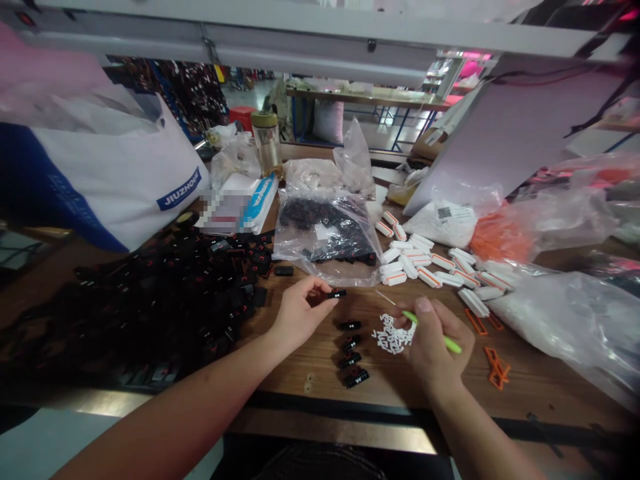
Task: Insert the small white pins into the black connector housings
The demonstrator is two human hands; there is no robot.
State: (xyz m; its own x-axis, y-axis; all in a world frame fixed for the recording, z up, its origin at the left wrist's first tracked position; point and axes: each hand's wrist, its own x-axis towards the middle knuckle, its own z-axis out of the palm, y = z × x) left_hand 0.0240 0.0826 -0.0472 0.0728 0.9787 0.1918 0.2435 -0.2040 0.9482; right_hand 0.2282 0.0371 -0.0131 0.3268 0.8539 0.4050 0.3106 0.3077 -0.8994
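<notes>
My left hand (299, 312) pinches a small black plastic connector (337, 294) between thumb and fingers, just above the wooden tabletop. My right hand (440, 341) is closed around a bright green pen-like handle (453, 345). A thin, pale, needle-like shaft (385, 297) points from it toward the left hand, apart from the connector. Under the right fingertips lies a small heap of tiny white plastic pieces (391, 335). Between my hands, several similar black connectors (356, 379) form a rough column running toward the table's near edge.
A large pile of black parts (200, 300) covers the left. A clear bag of black parts (327, 230) lies ahead. White parts with orange strips (420, 260), orange frames (497, 368) and plastic bags (575, 327) occupy the right. A bottle (267, 143) stands behind.
</notes>
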